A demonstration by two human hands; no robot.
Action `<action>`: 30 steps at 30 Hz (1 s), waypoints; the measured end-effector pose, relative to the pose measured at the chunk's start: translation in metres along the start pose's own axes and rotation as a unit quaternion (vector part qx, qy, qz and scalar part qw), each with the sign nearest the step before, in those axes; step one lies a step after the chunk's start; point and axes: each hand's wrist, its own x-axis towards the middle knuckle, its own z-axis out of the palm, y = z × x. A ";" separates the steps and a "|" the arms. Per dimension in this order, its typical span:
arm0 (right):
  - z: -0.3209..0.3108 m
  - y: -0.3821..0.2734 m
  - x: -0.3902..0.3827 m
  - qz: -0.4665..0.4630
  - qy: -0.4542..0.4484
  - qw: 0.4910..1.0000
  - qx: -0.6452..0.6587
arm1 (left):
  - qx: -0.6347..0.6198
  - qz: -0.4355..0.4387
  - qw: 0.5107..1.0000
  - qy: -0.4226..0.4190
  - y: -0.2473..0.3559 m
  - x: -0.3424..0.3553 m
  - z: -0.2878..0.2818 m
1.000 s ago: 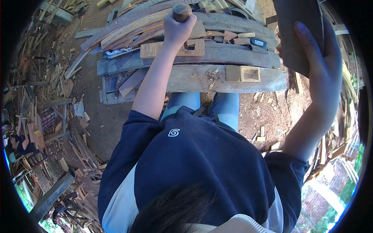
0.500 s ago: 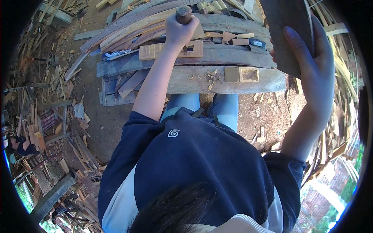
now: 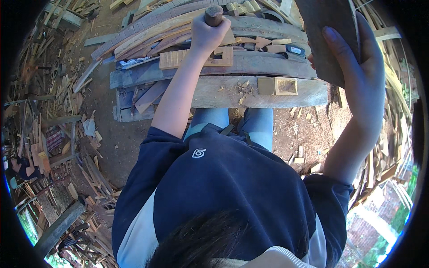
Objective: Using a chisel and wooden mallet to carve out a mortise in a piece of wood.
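My left hand (image 3: 205,38) is closed round an upright round handle (image 3: 213,14), above a pale wooden piece with a cut-out (image 3: 174,59); the tool's lower end is hidden. My right hand (image 3: 357,76) grips a large, flat, dark block (image 3: 330,18) raised at the upper right, thumb on its near face and fingers round the sides. A small light block with a hollowed end (image 3: 268,85) rests on the weathered front plank (image 3: 237,98), near some shavings.
The bench holds stacked planks (image 3: 268,62), offcuts and a small dark-and-blue object (image 3: 295,50). Scrap wood (image 3: 67,134) covers ground at both sides. My legs are under the bench's near edge. Another person (image 3: 24,167) is at the far left.
Over the last second, my right hand and the dark block have shifted left and slightly up. My left hand and the handle have moved slightly to the right.
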 end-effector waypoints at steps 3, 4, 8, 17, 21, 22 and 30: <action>-0.003 0.008 -0.001 0.002 -0.005 1.000 0.001 | -0.015 -0.021 1.000 -0.006 0.000 0.000 -0.002; -0.005 0.010 0.000 0.002 -0.006 1.000 0.002 | -0.018 -0.040 0.999 -0.009 -0.001 0.000 -0.002; -0.004 0.005 0.004 0.009 -0.020 1.000 0.006 | -0.018 -0.016 1.000 -0.005 -0.003 0.000 -0.002; 0.039 -0.051 0.007 -0.127 0.093 0.980 -0.118 | 0.004 -0.011 1.000 -0.004 -0.006 -0.002 0.002; 0.038 -0.046 0.028 -0.213 0.114 0.962 0.123 | 0.009 0.012 1.000 -0.003 -0.004 -0.006 0.004; 0.043 -0.044 0.033 -0.211 0.125 0.961 0.125 | 0.015 0.009 1.000 -0.003 -0.002 -0.007 0.005; 0.069 -0.041 0.050 0.042 -0.279 0.941 -0.185 | -0.058 -0.038 0.997 0.020 -0.001 -0.011 0.004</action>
